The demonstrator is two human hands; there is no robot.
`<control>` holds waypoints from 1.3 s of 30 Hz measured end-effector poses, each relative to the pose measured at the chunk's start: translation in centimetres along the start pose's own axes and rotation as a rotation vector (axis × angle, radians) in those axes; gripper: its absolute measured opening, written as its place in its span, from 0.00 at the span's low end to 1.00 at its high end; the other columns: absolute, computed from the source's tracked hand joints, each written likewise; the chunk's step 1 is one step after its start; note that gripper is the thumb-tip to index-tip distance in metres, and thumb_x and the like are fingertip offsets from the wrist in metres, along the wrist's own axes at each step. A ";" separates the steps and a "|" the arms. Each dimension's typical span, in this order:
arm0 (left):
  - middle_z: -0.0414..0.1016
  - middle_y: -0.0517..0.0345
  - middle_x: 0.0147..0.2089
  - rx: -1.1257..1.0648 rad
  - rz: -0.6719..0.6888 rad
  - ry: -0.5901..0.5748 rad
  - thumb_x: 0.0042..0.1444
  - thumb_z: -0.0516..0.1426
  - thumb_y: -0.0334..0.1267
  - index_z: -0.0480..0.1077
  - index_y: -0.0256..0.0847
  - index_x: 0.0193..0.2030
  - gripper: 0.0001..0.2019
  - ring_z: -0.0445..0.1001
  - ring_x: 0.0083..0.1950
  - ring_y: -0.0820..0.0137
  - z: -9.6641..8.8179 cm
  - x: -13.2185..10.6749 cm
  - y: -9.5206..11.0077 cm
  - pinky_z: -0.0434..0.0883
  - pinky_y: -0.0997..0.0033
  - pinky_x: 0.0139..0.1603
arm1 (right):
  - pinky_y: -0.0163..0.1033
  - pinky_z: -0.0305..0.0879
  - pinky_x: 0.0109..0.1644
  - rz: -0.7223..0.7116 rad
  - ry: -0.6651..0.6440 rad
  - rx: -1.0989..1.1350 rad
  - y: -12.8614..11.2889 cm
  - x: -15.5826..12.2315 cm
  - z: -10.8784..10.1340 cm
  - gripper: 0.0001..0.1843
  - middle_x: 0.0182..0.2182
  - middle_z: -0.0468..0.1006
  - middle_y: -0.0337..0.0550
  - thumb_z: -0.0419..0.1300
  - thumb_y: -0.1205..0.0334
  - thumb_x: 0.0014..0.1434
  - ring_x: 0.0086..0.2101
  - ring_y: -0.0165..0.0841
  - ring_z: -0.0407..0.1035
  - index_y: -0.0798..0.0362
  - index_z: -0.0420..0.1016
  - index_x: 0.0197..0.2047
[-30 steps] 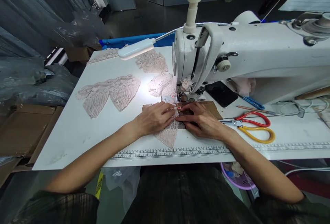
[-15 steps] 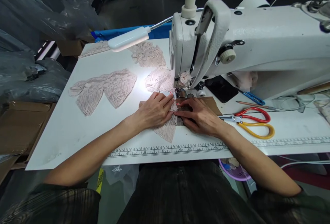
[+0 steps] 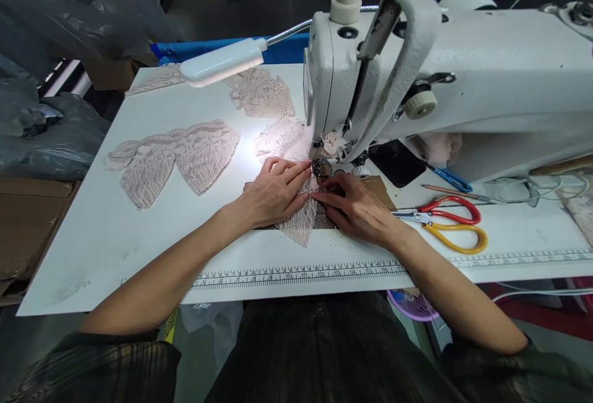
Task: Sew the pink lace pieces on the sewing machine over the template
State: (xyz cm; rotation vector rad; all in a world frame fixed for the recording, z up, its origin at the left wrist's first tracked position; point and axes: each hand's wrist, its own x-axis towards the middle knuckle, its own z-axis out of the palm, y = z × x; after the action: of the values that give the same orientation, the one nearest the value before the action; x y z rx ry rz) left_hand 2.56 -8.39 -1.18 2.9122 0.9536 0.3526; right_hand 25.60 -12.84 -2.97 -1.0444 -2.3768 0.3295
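My left hand (image 3: 278, 191) lies flat on a pale pink lace piece (image 3: 297, 225), fingers stretched toward the needle area of the white sewing machine (image 3: 328, 81). My right hand (image 3: 354, 208) pinches the lace's right edge between thumb and forefinger, just in front of the presser foot. The lace tapers to a point toward me. Behind the needle area, more lace (image 3: 280, 140) lies under the lamp's light. Whether it joins the piece under my hands is hidden by my fingers and the machine head.
Left on the white table (image 3: 92, 248) lies a lace piece (image 3: 178, 159), with another lace piece (image 3: 262, 93) farther back. A lamp (image 3: 222, 62) hangs over them. Right of my right hand are scissors (image 3: 445, 217), a black phone (image 3: 397, 162) and blue snips (image 3: 451, 178). A printed ruler (image 3: 296, 274) runs along the front.
The lace's tip has shifted slightly away from me, toward the machine, with both hands staying on it. The whole view has also shifted a little.
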 end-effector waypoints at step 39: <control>0.72 0.44 0.59 0.152 0.122 0.027 0.67 0.49 0.45 0.71 0.34 0.55 0.19 0.72 0.47 0.58 -0.5 -0.3 0.4 0.66 0.56 0.45 | 0.56 0.72 0.52 0.067 0.015 -0.097 -0.7 0.4 0.2 0.18 0.47 0.68 0.58 0.54 0.67 0.64 0.48 0.46 0.65 0.54 0.74 0.55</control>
State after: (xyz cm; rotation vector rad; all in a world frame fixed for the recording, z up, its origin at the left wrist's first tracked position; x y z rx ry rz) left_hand 2.40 -8.92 -0.74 3.1207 0.8439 0.3400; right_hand 24.87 -13.03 -2.68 -1.1692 -2.3684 0.2316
